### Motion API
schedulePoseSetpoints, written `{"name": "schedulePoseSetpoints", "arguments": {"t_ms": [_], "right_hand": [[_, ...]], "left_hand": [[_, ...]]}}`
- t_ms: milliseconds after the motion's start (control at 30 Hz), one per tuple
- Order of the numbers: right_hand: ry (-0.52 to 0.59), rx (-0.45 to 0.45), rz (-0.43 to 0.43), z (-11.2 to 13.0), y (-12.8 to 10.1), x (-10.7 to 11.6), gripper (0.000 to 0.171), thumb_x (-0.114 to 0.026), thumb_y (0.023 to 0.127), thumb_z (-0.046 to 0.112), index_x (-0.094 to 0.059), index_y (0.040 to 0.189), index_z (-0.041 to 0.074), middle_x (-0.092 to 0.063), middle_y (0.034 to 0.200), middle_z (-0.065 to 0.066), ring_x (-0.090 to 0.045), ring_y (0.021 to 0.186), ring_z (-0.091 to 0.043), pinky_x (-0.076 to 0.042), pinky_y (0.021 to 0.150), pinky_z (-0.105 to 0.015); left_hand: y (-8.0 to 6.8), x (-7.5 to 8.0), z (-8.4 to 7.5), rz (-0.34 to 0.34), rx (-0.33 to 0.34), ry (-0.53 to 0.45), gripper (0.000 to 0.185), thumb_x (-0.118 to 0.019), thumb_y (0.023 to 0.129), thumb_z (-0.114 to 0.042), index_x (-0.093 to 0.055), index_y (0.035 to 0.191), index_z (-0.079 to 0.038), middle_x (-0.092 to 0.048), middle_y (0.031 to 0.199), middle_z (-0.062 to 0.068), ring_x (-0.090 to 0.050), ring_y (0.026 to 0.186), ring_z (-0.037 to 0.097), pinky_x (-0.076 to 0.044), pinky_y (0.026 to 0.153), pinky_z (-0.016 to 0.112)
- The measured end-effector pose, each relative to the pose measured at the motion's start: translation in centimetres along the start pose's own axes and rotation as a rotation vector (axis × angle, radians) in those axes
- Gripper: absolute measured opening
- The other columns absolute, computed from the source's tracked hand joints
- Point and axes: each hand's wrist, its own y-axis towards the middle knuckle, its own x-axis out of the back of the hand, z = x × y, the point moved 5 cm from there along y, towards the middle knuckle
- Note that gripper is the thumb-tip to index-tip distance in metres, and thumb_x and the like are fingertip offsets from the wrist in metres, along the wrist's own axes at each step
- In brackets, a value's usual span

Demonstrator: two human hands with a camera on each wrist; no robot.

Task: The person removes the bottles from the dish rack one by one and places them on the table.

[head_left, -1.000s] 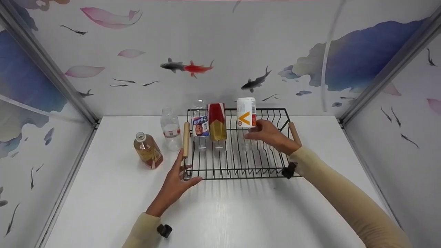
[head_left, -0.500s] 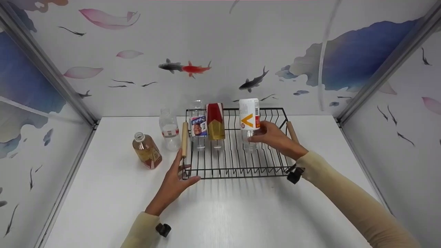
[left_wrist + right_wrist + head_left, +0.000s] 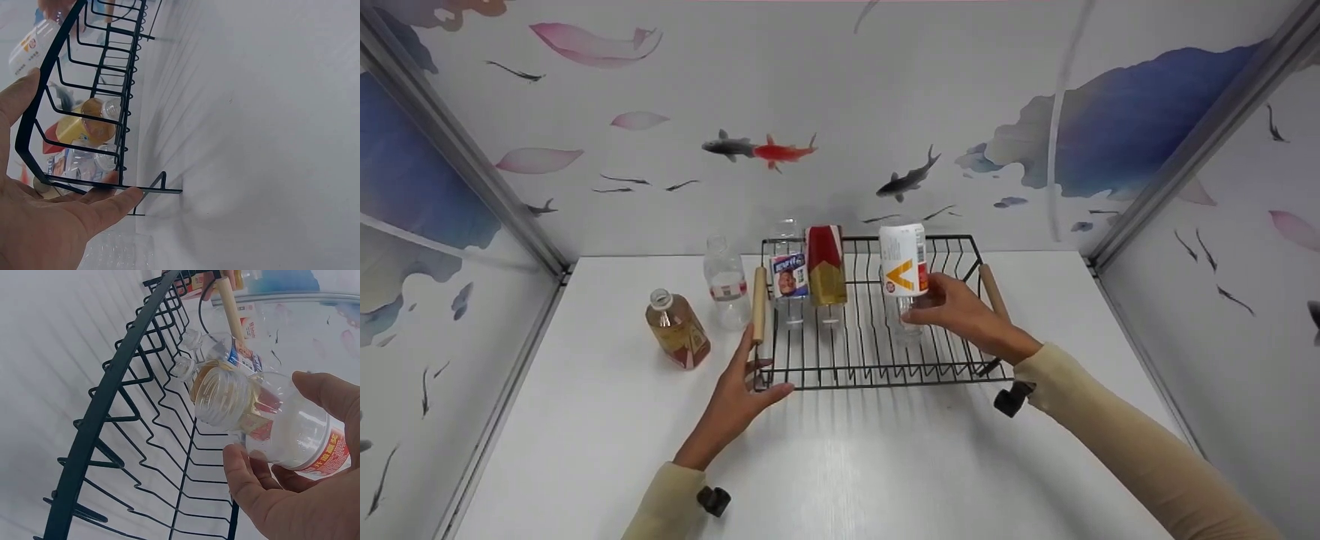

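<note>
My right hand [image 3: 960, 311] grips a clear bottle [image 3: 904, 259] with a white, orange and red label. It is neck down over the right half of a black wire rack [image 3: 877, 379]; its threaded mouth shows in the right wrist view. My left hand [image 3: 735, 397] holds the rack's front left corner. In the left wrist view its thumb touches the frame and its fingers lie at the end bars. Two bottles stand neck down in the rack: a clear one with a blue label [image 3: 790, 275] and one with a red and gold label [image 3: 826, 266].
Left of the rack, an uncapped amber bottle [image 3: 679, 330] and a clear bottle with a red-banded label [image 3: 727, 283] stand upright on the white table [image 3: 840, 465]. The rack has wooden handles [image 3: 760, 304] at both ends. Painted walls [image 3: 840, 90] enclose the back and sides.
My right hand has lowered the white-labelled bottle slightly, shifting it a little right relative to the rack. My left hand has stayed at the rack's corner.
</note>
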Motion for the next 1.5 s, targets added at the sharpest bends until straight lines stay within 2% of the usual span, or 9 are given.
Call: {"name": "schedulePoseSetpoints", "arguments": {"t_ms": [333,567,733,967,1100,1267,1500], "right_hand": [[-0.059,0.011,-0.004,0.0,-1.5,-0.2,0.072,-0.084,0.097,0.024,-0.049,0.156,0.001,-0.062,0.145,-0.022,-0.062,0.126,-0.034,-0.054,0.108,-0.048],[-0.073,0.039,-0.007,0.4,-2.2,-0.4,0.072,-0.084,0.097,0.022,-0.05,0.155,-0.002,-0.063,0.141,-0.021,-0.063,0.124,-0.033,-0.054,0.106,-0.044],[-0.063,0.044,0.0,0.7,-2.5,-0.7,0.073,-0.085,0.097,0.022,-0.049,0.156,-0.001,-0.061,0.145,-0.025,-0.063,0.126,-0.033,-0.055,0.107,-0.043],[-0.052,0.042,0.001,0.7,-2.7,-0.8,0.073,-0.085,0.096,0.021,-0.049,0.157,0.001,-0.063,0.144,-0.022,-0.064,0.126,-0.033,-0.057,0.106,-0.045],[-0.06,0.026,-0.003,0.5,-2.8,-0.8,0.075,-0.087,0.096,0.023,-0.049,0.157,0.004,-0.062,0.145,-0.022,-0.064,0.127,-0.033,-0.057,0.107,-0.046],[-0.057,0.034,-0.006,0.3,-3.1,-0.9,0.074,-0.086,0.096,0.022,-0.049,0.155,-0.001,-0.063,0.143,-0.02,-0.063,0.128,-0.034,-0.057,0.104,-0.043],[-0.053,0.05,-0.004,0.1,-3.5,-1.1,0.072,-0.085,0.097,0.022,-0.049,0.155,0.0,-0.062,0.146,-0.019,-0.063,0.131,-0.037,-0.058,0.107,-0.045]], "left_hand": [[-0.1,0.0,-0.1,-0.006,-0.001,-0.004,0.118,-0.09,0.095,-0.023,-0.008,0.179,-0.026,-0.021,0.181,0.018,-0.05,0.152,0.042,-0.047,0.119,0.066],[0.0,-0.1,-0.1,-0.003,0.002,-0.001,0.122,-0.092,0.093,-0.029,-0.006,0.179,-0.027,-0.023,0.181,0.014,-0.05,0.153,0.04,-0.046,0.12,0.064],[-0.1,0.0,0.0,0.002,0.007,-0.013,0.12,-0.091,0.095,-0.026,-0.006,0.179,-0.03,-0.021,0.182,0.015,-0.049,0.154,0.041,-0.045,0.12,0.066],[0.0,-0.1,-0.2,0.004,0.002,-0.027,0.118,-0.09,0.096,-0.02,-0.007,0.179,-0.03,-0.023,0.181,0.015,-0.05,0.153,0.04,-0.048,0.118,0.065],[0.0,0.1,-0.2,-0.003,0.002,-0.021,0.119,-0.092,0.094,-0.025,-0.008,0.179,-0.028,-0.023,0.181,0.015,-0.051,0.152,0.04,-0.05,0.117,0.063],[0.0,0.0,-0.1,-0.003,0.004,-0.032,0.121,-0.093,0.093,-0.03,-0.008,0.179,-0.025,-0.021,0.182,0.016,-0.051,0.152,0.041,-0.051,0.116,0.062],[-0.1,0.0,0.2,-0.009,0.013,-0.014,0.121,-0.093,0.093,-0.032,-0.008,0.179,-0.029,-0.024,0.181,0.017,-0.052,0.151,0.04,-0.051,0.117,0.06]]}}
